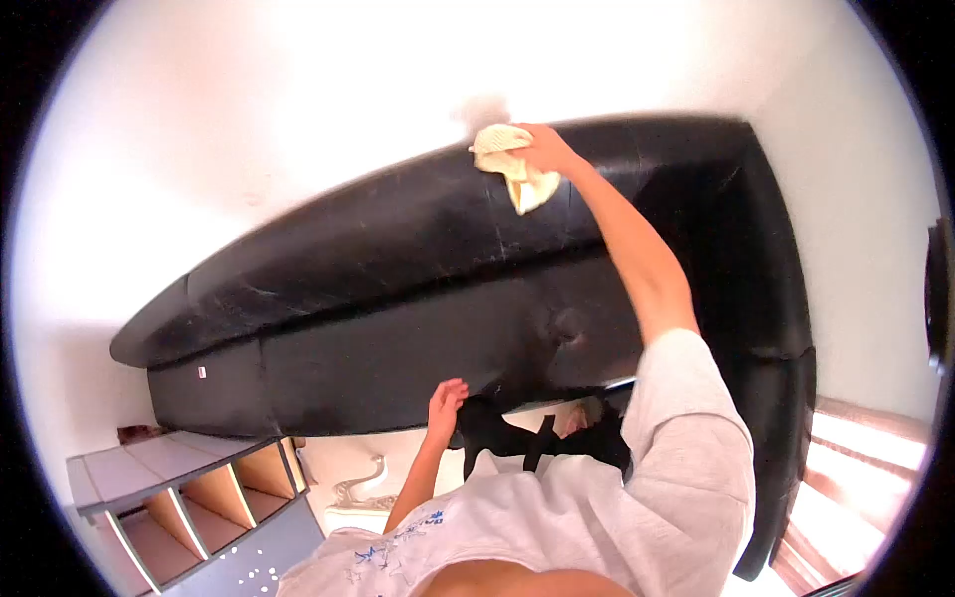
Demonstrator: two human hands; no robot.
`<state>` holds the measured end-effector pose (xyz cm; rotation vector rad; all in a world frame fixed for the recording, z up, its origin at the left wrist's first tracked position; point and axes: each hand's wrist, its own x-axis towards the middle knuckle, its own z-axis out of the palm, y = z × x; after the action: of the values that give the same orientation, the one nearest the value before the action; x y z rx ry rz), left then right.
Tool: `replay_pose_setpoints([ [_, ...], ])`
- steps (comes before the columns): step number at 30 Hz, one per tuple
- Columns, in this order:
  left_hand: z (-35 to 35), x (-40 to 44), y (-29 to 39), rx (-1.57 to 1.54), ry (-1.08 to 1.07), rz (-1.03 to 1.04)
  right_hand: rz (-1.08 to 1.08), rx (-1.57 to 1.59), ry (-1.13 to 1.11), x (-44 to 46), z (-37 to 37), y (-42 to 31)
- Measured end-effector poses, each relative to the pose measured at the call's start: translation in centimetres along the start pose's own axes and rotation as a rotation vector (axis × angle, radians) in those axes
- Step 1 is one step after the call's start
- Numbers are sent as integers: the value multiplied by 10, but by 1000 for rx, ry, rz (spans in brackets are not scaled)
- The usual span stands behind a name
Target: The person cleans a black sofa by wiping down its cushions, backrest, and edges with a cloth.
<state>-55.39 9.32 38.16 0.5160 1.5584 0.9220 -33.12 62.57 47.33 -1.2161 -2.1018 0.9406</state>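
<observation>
My right hand (545,149) is closed around a pale yellow cloth (525,184), pressed to the top of a black sofa's backrest (398,234). Part of the cloth hangs down over the backrest's front. My left hand (447,400) is low, by the front edge of the sofa seat (398,358). Its fingers are loosely bent and a little apart, with nothing in them. Pale scuff lines mark the black surface below the cloth.
A white wall (328,90) rises behind the sofa. At lower left stands a shelf unit (209,507) with open compartments. A striped curtain (860,478) hangs at the right. Something dark (937,294) is mounted on the right wall. A white curved leg (363,481) shows below the seat.
</observation>
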Motion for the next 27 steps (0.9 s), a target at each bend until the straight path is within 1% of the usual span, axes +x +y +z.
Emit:
replay_pose_setpoints([
  [1, 16, -10, 43, 11, -14, 98, 12, 161, -100, -25, -30, -42],
  [2, 23, -15, 81, 25, -28, 176, 64, 217, -87, -50, -52, -93],
  [3, 20, -8, 101, 59, -65, 337, 65, 218, -96, -55, -64, -111],
  [4, 18, -14, 142, 127, -2, 427, 0, 228, -158, -63, -69, -124],
  [5, 19, -31, 184, 228, 47, 582, -61, 238, -220, -80, -80, -140],
  [6, 12, -31, 212, 194, 22, 737, -29, 227, -188, -94, -88, -160],
  [7, 12, -37, 242, 102, -20, 800, -23, 283, -180, -109, -94, -186],
  [8, 9, -46, 272, 222, -9, 848, -18, 340, -171, -125, -101, -212],
  [9, 16, -48, 293, 329, -8, 978, -42, 472, -176, -140, -110, -236],
  [10, 24, -60, 314, 357, -35, 1056, -39, 541, -229, -157, -122, -265],
  [11, 35, -65, 328, 388, -66, 1138, 29, 642, -250, -175, -129, -292],
  [13, 63, -61, 335, 204, -176, 1095, 69, 756, -286, -202, -134, -313],
  [14, 68, -66, 338, 277, -161, 980, 79, 754, -278, -215, -128, -317],
  [15, 74, -70, 338, 350, -149, 863, 174, 1085, -253, -228, -118, -311],
  [16, 85, -79, 332, 125, -237, 654, 271, 1416, -213, -245, -113, -305],
  [17, 98, -72, 316, -208, -313, 538, 326, 1388, -25, -273, -96, -309],
  [19, 103, -83, 294, -565, -444, 177, 467, 1563, -163, -316, -57, -245],
  [20, 104, -86, 278, -570, -449, 147, 456, 1458, -138, -343, -29, -234],
  [21, 107, -79, 263, -412, -379, 159, 440, 1356, -118, -362, -4, -231],
  [22, 108, -75, 249, -247, -306, 164, 507, 1350, -12, -380, 7, -229],
  [23, 106, -81, 242, -243, -303, 137, 534, 1359, -7, -392, 10, -228],
  [25, 98, -92, 238, -51, -216, 169, 513, 1128, 162, -403, 8, -226],
  [26, 82, -96, 238, -9, -310, 251, 506, 1091, 164, -407, 1, -245],
  [27, 73, -110, 246, -12, -301, 255, 497, 1080, 190, -412, -2, -266],
])
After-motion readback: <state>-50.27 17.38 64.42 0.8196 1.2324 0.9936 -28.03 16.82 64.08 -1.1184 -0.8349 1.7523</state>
